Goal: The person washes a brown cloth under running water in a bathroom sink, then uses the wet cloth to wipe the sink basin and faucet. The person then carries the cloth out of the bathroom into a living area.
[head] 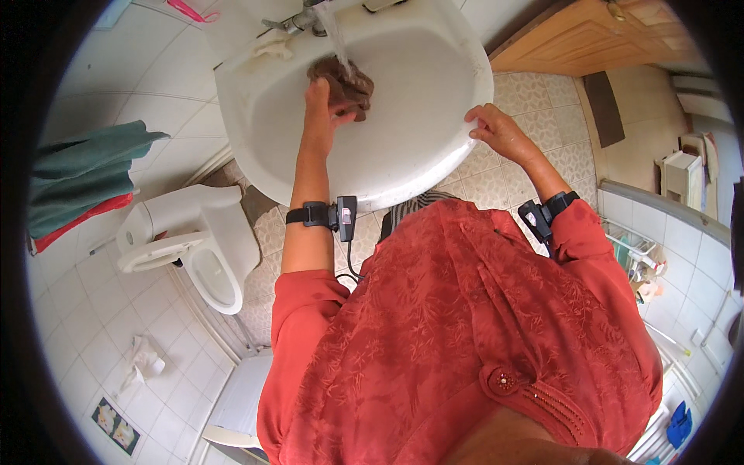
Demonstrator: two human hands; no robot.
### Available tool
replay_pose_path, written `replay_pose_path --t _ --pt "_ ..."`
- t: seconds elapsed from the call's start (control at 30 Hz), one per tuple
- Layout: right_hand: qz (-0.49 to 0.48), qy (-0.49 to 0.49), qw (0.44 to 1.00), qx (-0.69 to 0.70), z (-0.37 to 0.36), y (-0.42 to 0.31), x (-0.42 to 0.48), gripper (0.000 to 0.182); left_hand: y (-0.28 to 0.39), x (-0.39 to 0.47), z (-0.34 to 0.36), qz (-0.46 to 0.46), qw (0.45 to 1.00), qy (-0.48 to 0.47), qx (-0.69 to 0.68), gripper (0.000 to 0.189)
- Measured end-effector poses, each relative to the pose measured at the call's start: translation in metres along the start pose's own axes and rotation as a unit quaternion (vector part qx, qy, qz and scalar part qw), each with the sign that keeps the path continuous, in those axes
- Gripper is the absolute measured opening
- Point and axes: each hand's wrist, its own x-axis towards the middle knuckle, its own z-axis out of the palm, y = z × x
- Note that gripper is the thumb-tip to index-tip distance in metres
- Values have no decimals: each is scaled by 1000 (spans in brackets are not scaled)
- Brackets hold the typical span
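Observation:
Water pours from the metal faucet [296,22] onto a brown cloth [343,87] bunched in the white washbasin [418,99]. My left hand [322,107] grips the near left side of this wet cloth, under the stream. Over at the basin's right rim, my right hand [491,129] rests with curled fingertips touching the edge, and it holds nothing. A pale cloth or piece of soap [273,49] lies on the basin's back ledge, left of the faucet; I cannot tell which.
A white toilet [215,273] with a raised lid stands left of the basin. Green and red towels [93,174] hang on the left wall. A wooden door [581,38] is at the upper right. A wire rack [636,250] holds several items on the right.

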Motion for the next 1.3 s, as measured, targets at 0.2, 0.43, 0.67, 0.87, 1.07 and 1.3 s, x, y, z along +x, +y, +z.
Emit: replay_pose_path --t 0.2,0.43,0.67,0.87,1.07,1.3 --pt "-13 0 1000 -11 0 -2 -1 27 -79 42 -33 -19 941 106 322 72" --pt "-9 -3 1000 2 -3 -1 -1 27 -101 80 8 -105 964 242 -30 62" --pt "-12 -13 1000 -8 -1 -2 1 27 -107 107 -30 -239 966 85 -52 43" --pt "-16 -22 999 -19 -2 -2 2 28 -94 45 -20 -69 983 109 -128 32" --pt "-10 -26 999 -19 -5 -4 1 29 -22 13 3 11 991 98 -87 24" --pt "-8 -27 1000 -4 -3 -2 3 28 -31 -16 30 216 781 37 585 21"
